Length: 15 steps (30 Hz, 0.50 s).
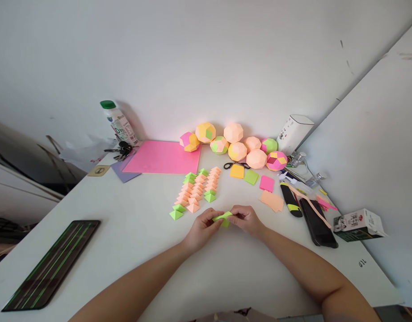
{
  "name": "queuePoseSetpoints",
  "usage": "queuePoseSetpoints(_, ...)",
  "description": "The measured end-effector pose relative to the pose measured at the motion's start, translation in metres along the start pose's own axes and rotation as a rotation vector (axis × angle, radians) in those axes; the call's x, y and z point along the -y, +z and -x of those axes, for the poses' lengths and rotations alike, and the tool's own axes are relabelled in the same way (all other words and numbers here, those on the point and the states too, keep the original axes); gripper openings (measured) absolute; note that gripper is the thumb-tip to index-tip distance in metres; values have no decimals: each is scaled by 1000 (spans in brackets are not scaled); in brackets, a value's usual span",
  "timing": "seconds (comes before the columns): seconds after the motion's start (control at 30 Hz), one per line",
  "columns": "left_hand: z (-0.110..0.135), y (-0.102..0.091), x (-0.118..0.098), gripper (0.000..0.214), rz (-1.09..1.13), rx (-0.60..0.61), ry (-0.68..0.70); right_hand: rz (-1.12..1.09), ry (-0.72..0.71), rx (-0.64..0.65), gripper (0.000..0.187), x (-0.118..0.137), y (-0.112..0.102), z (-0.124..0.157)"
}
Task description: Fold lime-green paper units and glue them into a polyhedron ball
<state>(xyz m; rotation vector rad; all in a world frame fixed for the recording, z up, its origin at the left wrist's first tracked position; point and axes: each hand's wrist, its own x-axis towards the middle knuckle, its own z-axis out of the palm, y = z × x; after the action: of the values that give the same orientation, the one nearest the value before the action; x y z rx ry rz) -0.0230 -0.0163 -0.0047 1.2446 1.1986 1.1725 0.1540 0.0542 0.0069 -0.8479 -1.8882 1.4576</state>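
Observation:
A partly folded green paper piece (225, 218) is pinched between my two hands above the white table. My left hand (203, 227) grips its left side with thumb and fingers; my right hand (246, 220) grips its right side. Just beyond my left hand stand three rows of small folded pyramid units, peach ones (193, 205) and green ones (175, 214). Past my right hand lie stacks of square paper: orange (237, 171), green (251, 177), pink (266, 183) and peach (272, 200).
Several coloured paper balls (233, 133) rest against the wall, near black-handled scissors (237, 166). A pink sheet (166, 157), bottle (120, 123) and keys (124, 150) lie back left. A dark striped tray (52, 264) sits left; a phone (317, 222), cutter (291, 200) and milk carton (359, 225) right.

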Motion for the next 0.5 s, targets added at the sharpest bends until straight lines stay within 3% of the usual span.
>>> queuePoseSetpoints(0.5,3,1,-3,23,-170,-18,61,-65,77,-23,31,-6,1,0)
